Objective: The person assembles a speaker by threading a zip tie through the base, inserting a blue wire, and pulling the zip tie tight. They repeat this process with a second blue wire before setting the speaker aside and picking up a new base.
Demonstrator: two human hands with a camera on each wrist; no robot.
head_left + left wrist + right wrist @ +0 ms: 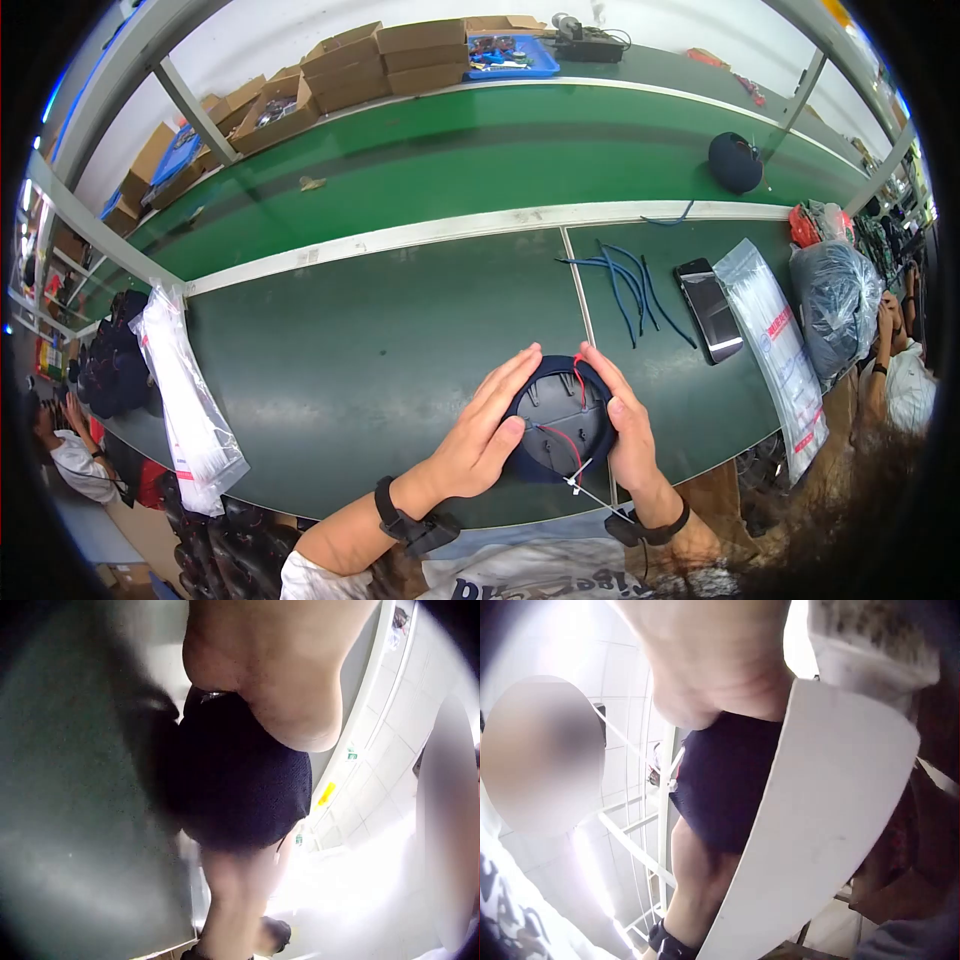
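Note:
A round navy fabric-covered piece [533, 465] stands at the front edge of the dark green table, its grey inner side facing up with red wires and black leads. A white cable tie [573, 483] sticks out from its near edge. My left hand [478, 440] lies along its left side with straight fingers, the thumb near the rim. Along the right side rests my right hand [630, 435], fingers extended. Both wrist views show the navy fabric [244, 780] [727, 780] between the hands; most fingertips are hidden there.
Blue-black cords [625, 285], a phone [710, 310] and a bag of white ties [775, 340] lie on the right. Another such bag [185, 400] is at the left. A navy round piece [735, 163] sits on the green strip behind. Cardboard boxes [343, 70] line the back shelf.

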